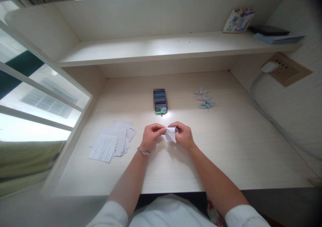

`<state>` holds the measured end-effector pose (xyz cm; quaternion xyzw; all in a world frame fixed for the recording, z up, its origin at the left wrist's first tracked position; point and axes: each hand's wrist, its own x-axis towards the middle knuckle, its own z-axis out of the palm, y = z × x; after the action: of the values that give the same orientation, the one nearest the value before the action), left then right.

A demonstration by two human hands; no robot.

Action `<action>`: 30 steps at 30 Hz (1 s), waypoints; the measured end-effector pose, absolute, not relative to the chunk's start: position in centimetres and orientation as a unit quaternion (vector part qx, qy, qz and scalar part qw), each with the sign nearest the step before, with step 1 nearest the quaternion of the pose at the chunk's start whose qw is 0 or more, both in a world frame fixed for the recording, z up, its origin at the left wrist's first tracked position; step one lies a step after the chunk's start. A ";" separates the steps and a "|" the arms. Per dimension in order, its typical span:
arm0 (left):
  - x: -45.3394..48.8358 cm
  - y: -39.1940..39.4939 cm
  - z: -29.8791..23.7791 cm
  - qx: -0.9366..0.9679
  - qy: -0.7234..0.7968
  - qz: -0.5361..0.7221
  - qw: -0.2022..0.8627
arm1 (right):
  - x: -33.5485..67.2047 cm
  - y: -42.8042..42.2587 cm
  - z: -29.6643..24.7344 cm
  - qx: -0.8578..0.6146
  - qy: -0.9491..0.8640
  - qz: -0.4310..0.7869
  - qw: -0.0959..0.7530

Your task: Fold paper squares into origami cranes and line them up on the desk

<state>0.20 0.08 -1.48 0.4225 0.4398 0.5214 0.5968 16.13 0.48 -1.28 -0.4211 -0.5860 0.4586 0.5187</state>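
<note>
Between my two hands is a small folded piece of white paper (170,135) with some print on it, raised a little above the desk. My left hand (152,136), with a chain bracelet at the wrist, pinches its left edge between thumb and fingers. On the other side my right hand (184,135) grips the right edge, its fingers partly hidden behind the paper. A stack of loose printed paper sheets (103,148) lies spread on the desk to the left. Three folded paper cranes (206,105) sit in a row at the back right, two whitish and one bluish.
A phone (160,100) with a green edge lies beyond my hands on the desk (226,146). A grey cable (266,114) runs from the wall socket (289,71) down the right side. Above, a shelf (151,49) carries a box (237,20) and a dark flat item (269,30).
</note>
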 end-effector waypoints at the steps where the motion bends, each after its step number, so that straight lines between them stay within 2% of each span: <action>1: 0.2 0.1 -1.5 0.418 0.441 0.520 0.600 | 16.1 0.6 -1.4 -0.426 -0.574 0.469 0.519; 6: 0.2 -0.1 -1.5 0.401 0.422 0.507 0.635 | 16.2 0.9 -1.7 -0.437 -0.526 0.499 0.532; 14: 0.3 -0.1 -1.4 0.400 0.433 0.503 0.632 | 16.1 0.9 -1.8 -0.425 -0.525 0.501 0.541; 30: 0.3 -0.1 -1.5 0.430 0.413 0.495 0.632 | 16.3 0.9 -1.0 -0.457 -0.593 0.446 0.491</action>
<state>0.30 -0.10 -1.53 0.4298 0.4125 0.4953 0.6323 16.27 0.87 -0.99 -0.4566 -0.5929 0.4459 0.4911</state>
